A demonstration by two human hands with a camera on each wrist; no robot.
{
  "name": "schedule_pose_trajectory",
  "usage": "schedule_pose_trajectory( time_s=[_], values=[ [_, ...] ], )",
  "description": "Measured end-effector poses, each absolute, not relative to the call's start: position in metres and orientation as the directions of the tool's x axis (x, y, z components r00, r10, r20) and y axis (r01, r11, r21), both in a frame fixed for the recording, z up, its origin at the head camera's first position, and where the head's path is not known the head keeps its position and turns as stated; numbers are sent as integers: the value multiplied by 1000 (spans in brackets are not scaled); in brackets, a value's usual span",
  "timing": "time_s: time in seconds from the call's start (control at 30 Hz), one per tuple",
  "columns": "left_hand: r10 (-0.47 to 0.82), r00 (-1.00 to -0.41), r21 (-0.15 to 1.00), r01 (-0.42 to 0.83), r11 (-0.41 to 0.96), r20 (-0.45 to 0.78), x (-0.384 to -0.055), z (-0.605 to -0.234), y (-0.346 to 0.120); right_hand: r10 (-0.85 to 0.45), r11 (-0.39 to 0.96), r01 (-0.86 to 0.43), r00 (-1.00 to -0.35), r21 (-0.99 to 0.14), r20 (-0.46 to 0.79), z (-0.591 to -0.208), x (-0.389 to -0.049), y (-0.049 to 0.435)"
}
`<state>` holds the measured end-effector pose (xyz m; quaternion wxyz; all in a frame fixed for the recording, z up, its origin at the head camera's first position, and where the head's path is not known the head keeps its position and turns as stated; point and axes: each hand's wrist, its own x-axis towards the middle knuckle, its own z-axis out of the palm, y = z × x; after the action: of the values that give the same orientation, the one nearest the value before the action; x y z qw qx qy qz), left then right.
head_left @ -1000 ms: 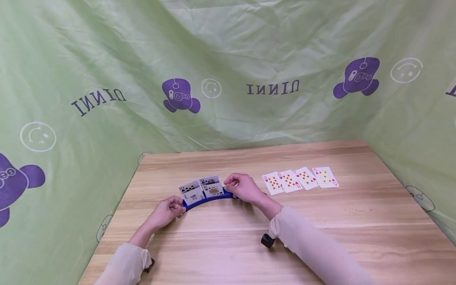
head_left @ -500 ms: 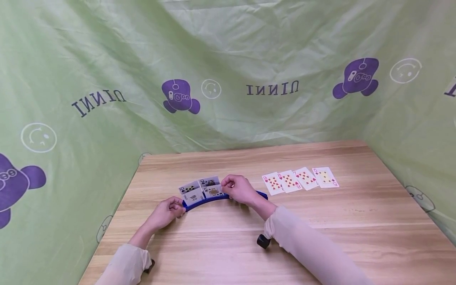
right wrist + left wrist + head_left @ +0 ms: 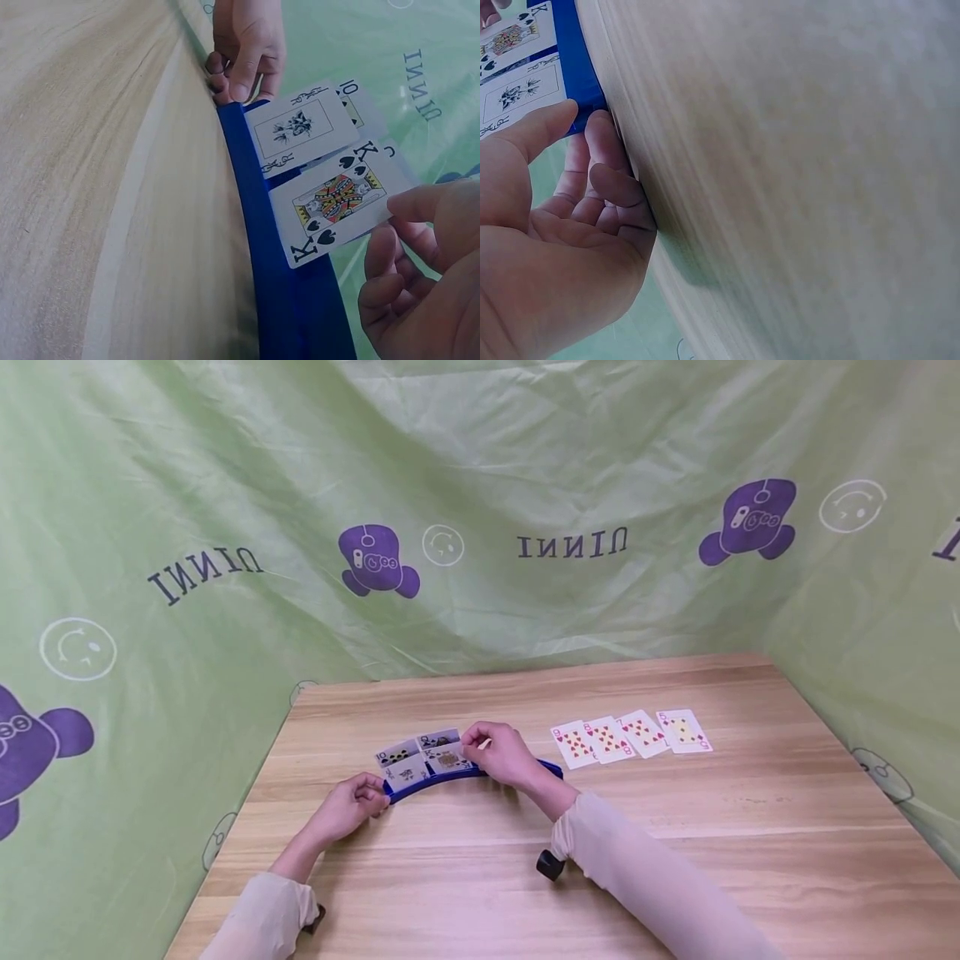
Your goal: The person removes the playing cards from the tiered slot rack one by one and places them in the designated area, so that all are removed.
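Observation:
A curved blue card holder (image 3: 420,788) stands on the table with playing cards in two rows. My left hand (image 3: 347,808) pinches its left end, thumb on top in the left wrist view. My right hand (image 3: 507,757) pinches the right edge of the king of spades (image 3: 341,202) between thumb and fingers. This card leans in the front row, its lower edge at the blue strip. Beside it stands the joker (image 3: 296,131). Behind them are a ten (image 3: 396,754) and a queen (image 3: 437,739), both partly covered.
Several red-suited cards lie face up to the right: a nine (image 3: 573,745), an eight (image 3: 609,740), a seven (image 3: 642,733) and a five of diamonds (image 3: 684,732). The wooden table (image 3: 450,893) reaches back to a green printed curtain (image 3: 480,610).
My right hand has shifted a little left, and its fingers now overlap the king's right edge. The king's tilt has changed slightly. My left hand keeps its place on the holder.

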<state>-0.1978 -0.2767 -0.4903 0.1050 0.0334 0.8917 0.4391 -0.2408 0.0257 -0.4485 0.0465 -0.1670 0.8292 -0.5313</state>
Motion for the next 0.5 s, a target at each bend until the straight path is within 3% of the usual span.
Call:
schedule_pose_trajectory(
  time_s=[0.5],
  values=[
    [141, -977, 782, -37, 623, -159, -200, -494, -279, -288, 381, -195, -954, -904, 85, -438, -238, 41]
  ],
)
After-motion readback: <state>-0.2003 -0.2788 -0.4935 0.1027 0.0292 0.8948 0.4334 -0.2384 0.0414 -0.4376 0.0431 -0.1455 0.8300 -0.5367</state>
